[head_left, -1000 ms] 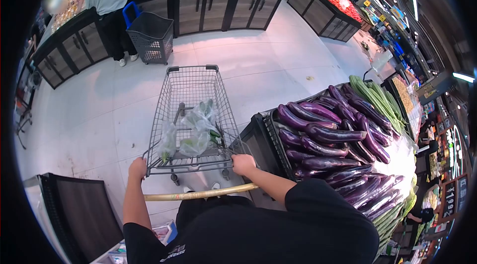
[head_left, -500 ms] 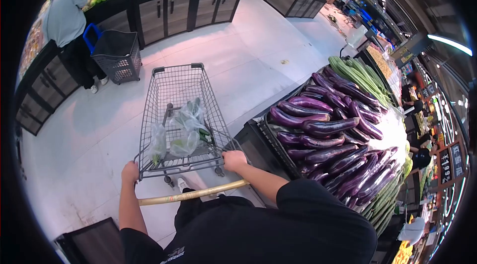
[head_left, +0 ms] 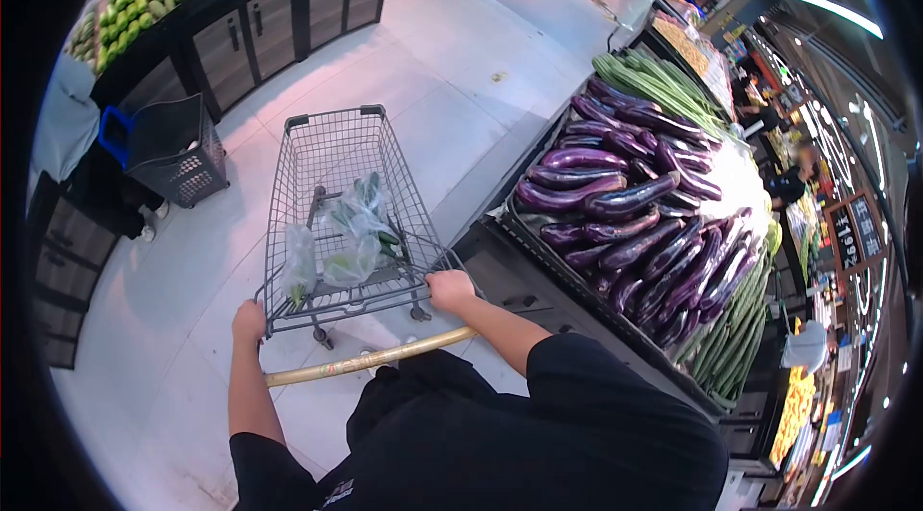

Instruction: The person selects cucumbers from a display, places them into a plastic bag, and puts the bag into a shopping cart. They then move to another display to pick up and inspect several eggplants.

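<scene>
A grey wire shopping cart (head_left: 332, 131) stands in front of me with its yellow handlebar (head_left: 370, 359) close to my body. My left hand (head_left: 249, 321) is wrapped round the cart's near left corner. On the near right corner, my right hand (head_left: 450, 290) grips the frame. Inside the basket lie clear plastic bags with green vegetables: one bag (head_left: 299, 264) at the left, another (head_left: 352, 262) near the middle, and one (head_left: 361, 213) behind it.
Right of the cart is a stand of purple eggplants (head_left: 615, 194) with long green beans (head_left: 735, 348) beside it. At the left a person (head_left: 65, 122) stands by a dark basket trolley (head_left: 178, 150). Cabinets (head_left: 279, 25) bearing produce run along the back.
The eggplant stand has shifted left and nearer in view. The person, the trolley and the back cabinets have moved toward the left edge. Both my hands keep their hold on the cart.
</scene>
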Demonstrator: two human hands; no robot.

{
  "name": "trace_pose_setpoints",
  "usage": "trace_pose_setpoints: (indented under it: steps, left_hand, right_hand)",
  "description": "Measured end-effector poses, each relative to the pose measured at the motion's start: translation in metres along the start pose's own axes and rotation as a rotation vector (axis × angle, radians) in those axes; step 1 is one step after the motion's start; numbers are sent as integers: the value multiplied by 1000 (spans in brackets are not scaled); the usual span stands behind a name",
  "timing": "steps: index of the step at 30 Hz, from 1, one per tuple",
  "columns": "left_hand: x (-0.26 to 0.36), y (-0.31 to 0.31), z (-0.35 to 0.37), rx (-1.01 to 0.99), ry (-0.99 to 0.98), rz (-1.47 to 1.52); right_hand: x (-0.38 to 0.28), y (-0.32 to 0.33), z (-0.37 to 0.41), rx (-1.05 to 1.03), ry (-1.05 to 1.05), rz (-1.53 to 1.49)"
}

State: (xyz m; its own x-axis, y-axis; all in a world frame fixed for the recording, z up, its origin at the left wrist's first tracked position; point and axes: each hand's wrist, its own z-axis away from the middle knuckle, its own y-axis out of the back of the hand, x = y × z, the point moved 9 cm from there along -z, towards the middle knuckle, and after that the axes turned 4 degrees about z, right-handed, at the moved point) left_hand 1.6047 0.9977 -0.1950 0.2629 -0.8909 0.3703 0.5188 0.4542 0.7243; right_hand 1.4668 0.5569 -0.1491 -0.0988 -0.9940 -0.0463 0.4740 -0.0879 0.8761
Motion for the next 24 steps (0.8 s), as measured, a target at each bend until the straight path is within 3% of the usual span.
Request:
trace_pose_setpoints:
  steps: [2, 4, 6, 11, 17, 24]
  left_hand:
    - [-30, -17, -60, 80, -146, -122]
    - [-10, -7, -76, 160, -296, -239]
    - [24, 21, -41, 31, -180, -160]
    - [41, 30, -76, 23, -310, -153]
    - [56, 36, -107, -57, -247, -118]
    - [77, 41, -145, 19, -333, -174]
  right_hand:
    - [0, 1, -7, 37, -30, -9]
    - [2, -4, -15, 53, -53, -30]
    - [1, -8, -16, 53, -69, -53]
    - [-2, 2, -24, 23, -125, -93]
    - [2, 5, -35, -10, -181, -136]
    - [13, 9, -54, -2, -207, -168]
